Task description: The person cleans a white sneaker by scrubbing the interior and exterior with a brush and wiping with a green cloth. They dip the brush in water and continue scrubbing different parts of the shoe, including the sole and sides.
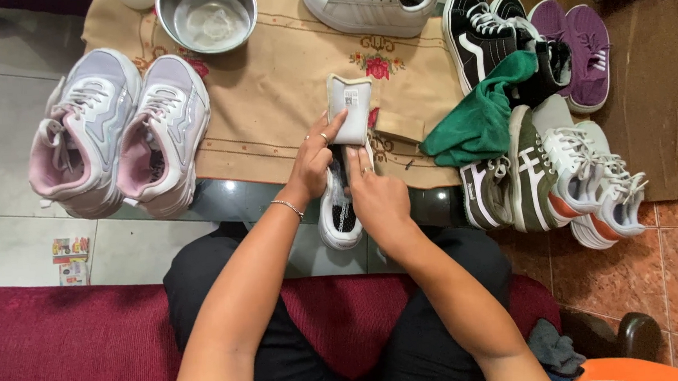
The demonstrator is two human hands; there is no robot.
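At the near edge of the low table, just above the person's knees, a white sneaker point(340, 214) lies toe toward the camera with its tongue point(350, 107) pulled up and back so the grey inner side faces upward. The left hand point(315, 159) pinches the tongue between thumb and fingers, index finger stretched along its edge; rings show on two fingers and a thin bracelet sits on the wrist. The right hand point(377, 198) rests flat against the shoe's side with fingers closed together, pressing on it — whether it grips the shoe from beneath cannot be told.

The shoe overlaps a tan embroidered cloth point(278, 84) spread on the table. On the cloth's far side stands a steel bowl point(207, 18), which holds only what looks like a little clear liquid or film at the bottom. Beside it lies another white sneaker point(371, 4).

To the left, a pair of white and pink sneakers point(119, 129) stands at the cloth's edge. To the right — a crumpled green rag point(483, 115) draped over a black high-top pair point(490, 32), a purple pair point(581, 46) beyond, an olive and white pair point(515, 180) nearer, and a white pair with orange soles point(598, 186) at the outside.
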